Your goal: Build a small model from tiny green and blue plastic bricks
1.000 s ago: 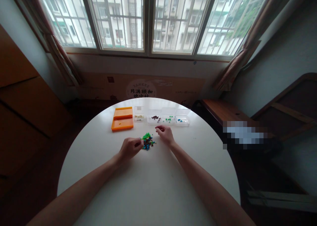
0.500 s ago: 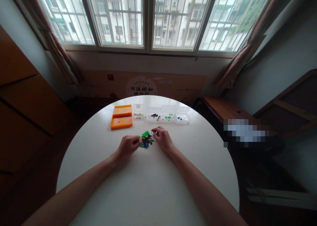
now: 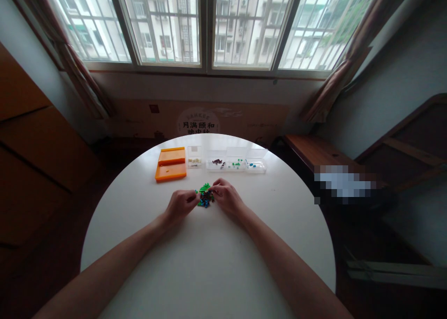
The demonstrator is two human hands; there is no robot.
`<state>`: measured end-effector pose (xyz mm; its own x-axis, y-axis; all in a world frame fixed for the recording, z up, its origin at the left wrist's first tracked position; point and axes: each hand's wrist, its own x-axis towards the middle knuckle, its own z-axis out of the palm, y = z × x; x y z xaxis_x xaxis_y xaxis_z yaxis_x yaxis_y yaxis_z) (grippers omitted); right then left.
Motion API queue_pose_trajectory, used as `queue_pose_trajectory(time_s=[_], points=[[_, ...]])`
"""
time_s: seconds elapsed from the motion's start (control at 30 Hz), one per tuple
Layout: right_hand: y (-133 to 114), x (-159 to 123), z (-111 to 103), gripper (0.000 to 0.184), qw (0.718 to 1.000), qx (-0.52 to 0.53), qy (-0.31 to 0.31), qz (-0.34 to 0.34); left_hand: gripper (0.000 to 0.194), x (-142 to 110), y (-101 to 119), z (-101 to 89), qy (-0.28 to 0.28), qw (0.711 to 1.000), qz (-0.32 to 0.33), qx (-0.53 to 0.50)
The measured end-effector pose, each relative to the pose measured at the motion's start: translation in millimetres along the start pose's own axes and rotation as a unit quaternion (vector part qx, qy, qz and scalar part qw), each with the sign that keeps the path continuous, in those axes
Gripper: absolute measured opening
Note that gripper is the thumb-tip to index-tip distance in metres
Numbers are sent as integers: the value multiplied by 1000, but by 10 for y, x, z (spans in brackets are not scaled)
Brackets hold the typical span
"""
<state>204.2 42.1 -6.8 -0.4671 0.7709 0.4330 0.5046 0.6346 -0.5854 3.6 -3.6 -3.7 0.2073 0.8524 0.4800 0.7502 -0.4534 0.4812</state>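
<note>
A small pile of green, blue and dark brown pieces [image 3: 205, 200], too small to name by kind, lies on the white round table [image 3: 206, 254]. At its left edge is my left hand [image 3: 179, 203], closed with the fingers curled; a speck of green and blue shows by its fingertips. From the right, my right hand [image 3: 227, 196] reaches the pile with thumb and forefinger close together. Whatever either hand pinches is hidden or too small to make out.
Behind the pile stand an open orange case [image 3: 171, 171] and a clear box with pale pieces [image 3: 194, 162]. Further right are clear boxes holding brown pieces [image 3: 218, 162], green pieces [image 3: 237, 163] and blue pieces [image 3: 252, 164]. Their lids stand open.
My right hand has moved slightly left, its fingertips now over the pile's right side. My left hand stays in place. The view has shifted a little.
</note>
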Motion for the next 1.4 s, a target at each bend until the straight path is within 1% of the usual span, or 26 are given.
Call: queue_pose_trajectory(time_s=[0.2,0.3,0.53,0.97,1.1,1.17,1.27,1.4], points=[[28,14,23,21,999,22,27,27,42,9,8,-3,-4,1000,2,1],[35,17,23,23,998,30,38,33,43,10,3,1,-4,1000,2,4],[39,3,5,24,999,32,14,3,43,1,-9,10,-2,1000,2,3],[20,15,8,23,1000,11,8,6,43,-2,-25,7,-8,1000,4,3],[13,21,7,27,1000,18,12,6,44,1,-26,9,-6,1000,4,-1],[24,23,15,28,999,29,19,10,44,2,-26,6,-7,1000,4,-3],[64,27,33,25,997,68,27,24,44,3,-24,0,-10,1000,6,-5],[110,49,35,20,989,126,61,44,44,5,-17,-2,-9,1000,10,-4]])
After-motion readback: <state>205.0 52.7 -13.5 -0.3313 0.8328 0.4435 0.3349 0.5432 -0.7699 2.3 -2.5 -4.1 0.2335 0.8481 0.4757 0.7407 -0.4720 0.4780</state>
